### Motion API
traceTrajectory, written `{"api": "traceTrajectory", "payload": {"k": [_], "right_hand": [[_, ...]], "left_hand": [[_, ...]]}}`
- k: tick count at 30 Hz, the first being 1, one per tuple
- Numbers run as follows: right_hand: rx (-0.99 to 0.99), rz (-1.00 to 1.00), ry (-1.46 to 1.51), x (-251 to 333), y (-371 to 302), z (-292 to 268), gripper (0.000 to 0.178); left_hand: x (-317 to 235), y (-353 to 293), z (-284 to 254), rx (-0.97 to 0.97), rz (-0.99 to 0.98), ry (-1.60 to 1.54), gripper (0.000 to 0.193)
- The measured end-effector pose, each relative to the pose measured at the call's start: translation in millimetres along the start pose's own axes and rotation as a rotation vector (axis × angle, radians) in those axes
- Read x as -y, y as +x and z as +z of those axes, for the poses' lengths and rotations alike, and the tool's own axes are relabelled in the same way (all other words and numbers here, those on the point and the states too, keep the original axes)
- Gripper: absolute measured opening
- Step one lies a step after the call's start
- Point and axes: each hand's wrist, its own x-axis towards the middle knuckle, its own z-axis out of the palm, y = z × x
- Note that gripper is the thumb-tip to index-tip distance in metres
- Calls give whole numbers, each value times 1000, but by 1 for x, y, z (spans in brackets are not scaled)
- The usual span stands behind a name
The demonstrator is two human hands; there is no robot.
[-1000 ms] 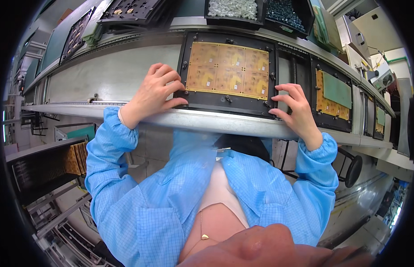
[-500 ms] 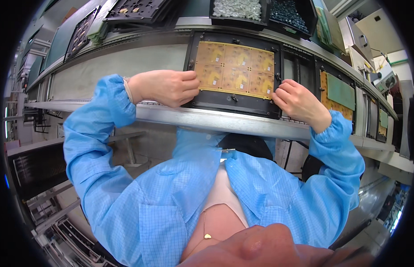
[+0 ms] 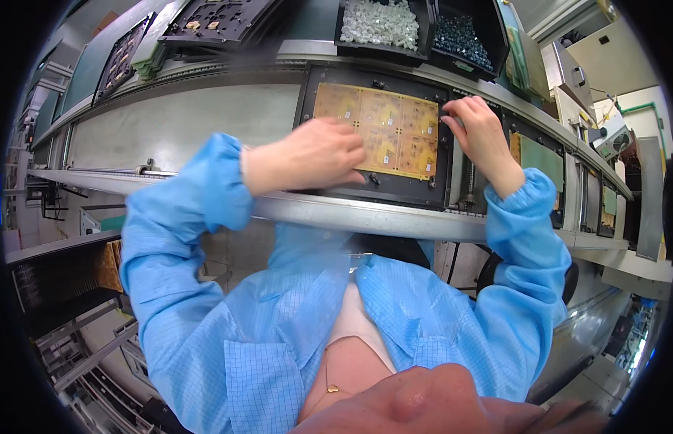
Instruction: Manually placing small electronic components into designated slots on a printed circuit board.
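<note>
Likely edge adjustment on the board (image 3: 417,118) — left hand (image 3: 318,152) over its left, right hand (image 3: 482,132) by its right, grips unclear; next needs precision.

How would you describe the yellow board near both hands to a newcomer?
Find the bright metal rail across the picture's middle. Just beyond it lies a black frame, the left hand over its left part, the right hand near its right edge. The yellow board sits in this frame; the next board to the right bears a green sheet, this one none.
</note>
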Motion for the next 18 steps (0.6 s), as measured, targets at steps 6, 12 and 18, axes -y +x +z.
{"api": "traceTrajectory", "payload": {"k": [6, 12, 18], "right_hand": [[-60, 113, -202, -23, 18, 27, 13], [197, 297, -169, -21, 39, 19, 19], [290, 504, -101, -15, 52, 19, 24]], "left_hand": [[-13, 19, 38, -85, -36, -73, 36], [-14, 23, 54, -141, -47, -46, 26], [-17, 29, 50, -49, -196, -77, 28]]}}
